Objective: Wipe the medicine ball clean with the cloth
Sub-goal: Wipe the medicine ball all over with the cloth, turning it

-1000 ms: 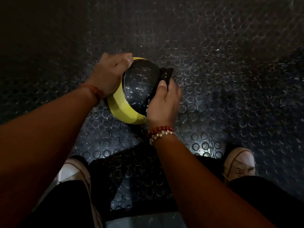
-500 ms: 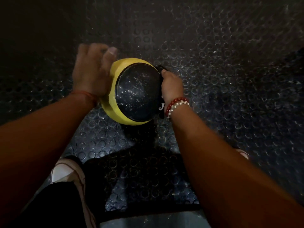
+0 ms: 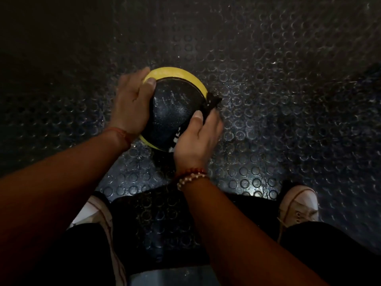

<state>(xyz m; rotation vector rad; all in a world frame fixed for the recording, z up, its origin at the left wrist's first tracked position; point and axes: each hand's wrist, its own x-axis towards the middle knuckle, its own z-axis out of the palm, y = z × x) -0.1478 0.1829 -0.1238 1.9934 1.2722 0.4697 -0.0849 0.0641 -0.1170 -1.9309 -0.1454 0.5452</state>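
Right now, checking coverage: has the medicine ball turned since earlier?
Yes: the yellow band of the medicine ball swung from near-left to far side, away from the shoes.

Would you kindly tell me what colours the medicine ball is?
The medicine ball is black with a yellow band; the head view shows it.

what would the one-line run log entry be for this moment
phase: wiping | left hand: holds medicine ball | right hand: holds cloth against its right side | below: studded floor
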